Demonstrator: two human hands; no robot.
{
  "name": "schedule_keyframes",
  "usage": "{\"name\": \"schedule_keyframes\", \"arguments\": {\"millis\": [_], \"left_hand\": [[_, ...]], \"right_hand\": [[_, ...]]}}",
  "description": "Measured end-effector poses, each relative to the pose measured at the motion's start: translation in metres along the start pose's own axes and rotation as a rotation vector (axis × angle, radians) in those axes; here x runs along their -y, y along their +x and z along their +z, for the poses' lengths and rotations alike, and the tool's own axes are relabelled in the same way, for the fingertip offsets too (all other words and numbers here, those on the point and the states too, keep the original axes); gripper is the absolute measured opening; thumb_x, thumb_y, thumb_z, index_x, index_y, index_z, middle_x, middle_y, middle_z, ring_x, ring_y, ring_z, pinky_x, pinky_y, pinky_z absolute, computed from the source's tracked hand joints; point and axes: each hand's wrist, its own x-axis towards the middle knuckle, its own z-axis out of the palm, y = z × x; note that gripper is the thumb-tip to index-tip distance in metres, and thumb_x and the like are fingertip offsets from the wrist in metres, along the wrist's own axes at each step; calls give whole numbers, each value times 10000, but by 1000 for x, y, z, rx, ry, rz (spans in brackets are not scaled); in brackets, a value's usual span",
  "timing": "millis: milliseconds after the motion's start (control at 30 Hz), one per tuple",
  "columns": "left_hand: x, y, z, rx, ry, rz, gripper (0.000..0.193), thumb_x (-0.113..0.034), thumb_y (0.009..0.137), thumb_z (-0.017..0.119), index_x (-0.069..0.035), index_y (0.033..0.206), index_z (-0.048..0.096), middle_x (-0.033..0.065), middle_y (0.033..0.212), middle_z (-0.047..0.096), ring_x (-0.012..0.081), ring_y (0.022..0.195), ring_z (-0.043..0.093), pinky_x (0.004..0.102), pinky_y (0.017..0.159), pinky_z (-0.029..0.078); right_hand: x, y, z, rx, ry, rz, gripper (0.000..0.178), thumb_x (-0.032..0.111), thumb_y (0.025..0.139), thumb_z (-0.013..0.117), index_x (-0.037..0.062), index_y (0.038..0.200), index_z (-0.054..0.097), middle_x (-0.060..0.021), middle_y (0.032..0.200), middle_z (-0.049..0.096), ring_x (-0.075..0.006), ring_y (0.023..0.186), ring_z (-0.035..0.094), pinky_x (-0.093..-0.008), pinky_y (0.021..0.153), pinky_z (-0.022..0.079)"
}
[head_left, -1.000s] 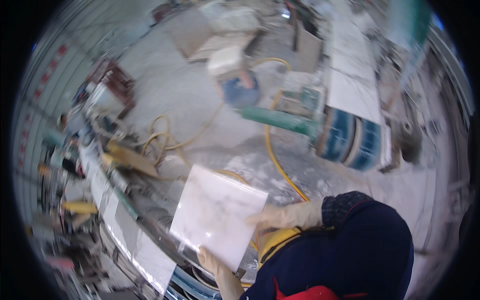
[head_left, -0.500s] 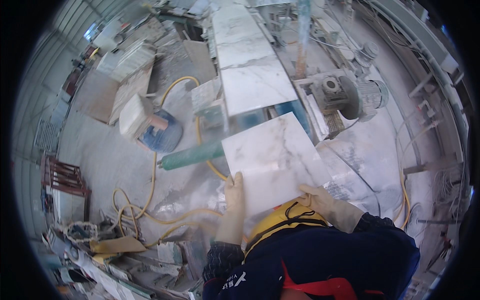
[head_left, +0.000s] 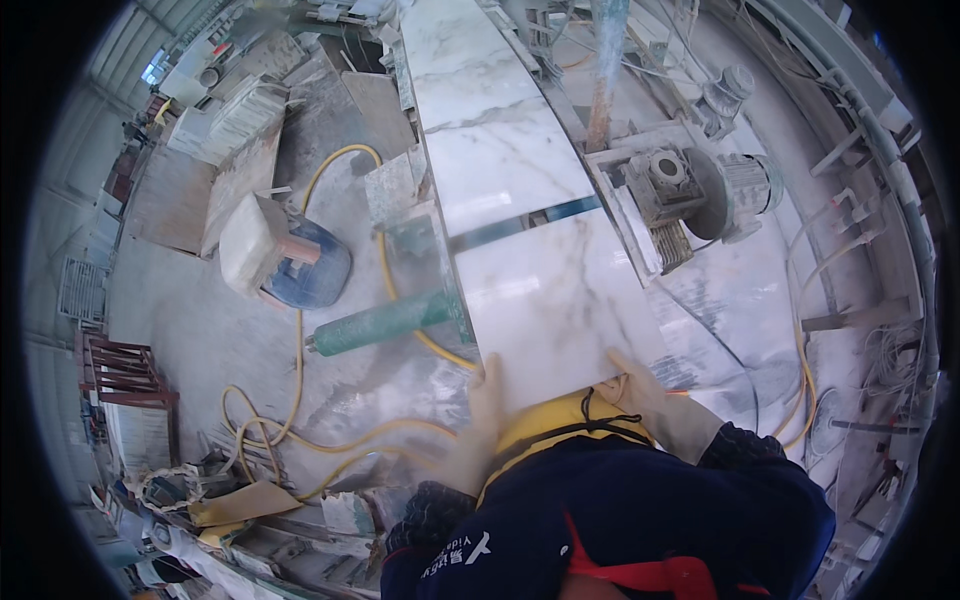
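A white marble tile (head_left: 555, 300) with grey veins sits at the near end of the conveyor, in line with the marble slabs (head_left: 500, 130) that run away from me. A narrow gap, with blue showing in it, separates the tile from the nearest slab. My left hand (head_left: 486, 410), in a pale rubber glove, grips the tile's near left corner, fingers hidden beneath. With the thumb on top, my right hand (head_left: 638, 392) is closed on the near edge toward the right. Both gloves are close to the yellow apron (head_left: 560, 420) at my waist.
A green roller (head_left: 385, 322) juts out left of the conveyor. On the right stands a dusty motor (head_left: 725, 190) by the frame. A blue container (head_left: 312, 270) with a whitish block on it stands on the floor at left. A yellow hose (head_left: 385, 430) winds across the floor.
The tile has swung from a slanted position into line with the conveyor and moved down and forward toward the slabs. Both hands have kept hold of it.
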Motion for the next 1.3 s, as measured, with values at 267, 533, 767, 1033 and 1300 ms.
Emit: {"name": "schedule_keyframes", "arguments": {"millis": [267, 533, 767, 1033, 1300], "left_hand": [[-5, 38, -3, 11, -51, 138, 344, -248, 1034, 549, -14, 1279, 607, 57, 1109, 674, 139, 938, 623, 304, 820, 522], [-15, 47, 0, 40, -99, 112, 366, -280, 1036, 555, -15, 1285, 597, 61, 1122, 676, 137, 963, 632, 306, 845, 533], [-11, 63, -3, 44, -46, 145, 362, -310, 1035, 537, -25, 1246, 612, 66, 1108, 671, 159, 961, 642, 326, 821, 547], [-21, 59, 0, 76, -12, 194, 350, -280, 1049, 517, -12, 1261, 589, 62, 1087, 663, 153, 939, 631, 320, 830, 540], [-10, 73, -1, 94, -130, 197, 281, -247, 1062, 514, -20, 1212, 582, 53, 1089, 645, 129, 942, 612, 302, 816, 532]], "right_hand": [[5, 17, 24, -31, -21, -1, 430, 213, 1043, 534, -30, 1392, 468, -186, 1379, 571, -302, 1266, 575, -436, 1098, 477], [7, 30, 28, -33, -20, -13, 442, 272, 1048, 520, -26, 1372, 482, -197, 1299, 618, -331, 1150, 646, -449, 980, 551], [13, 33, 32, -52, 42, 67, 389, 226, 1052, 523, 8, 1373, 499, -159, 1332, 610, -282, 1222, 607, -406, 1075, 498], [11, 43, 36, -82, 7, 11, 413, 214, 1027, 572, -4, 1368, 488, -178, 1341, 590, -281, 1239, 593, -421, 1084, 490], [21, 57, 15, -84, -108, 126, 447, 200, 1013, 591, -10, 1386, 461, -181, 1354, 571, -288, 1236, 589, -416, 1101, 470]]}}
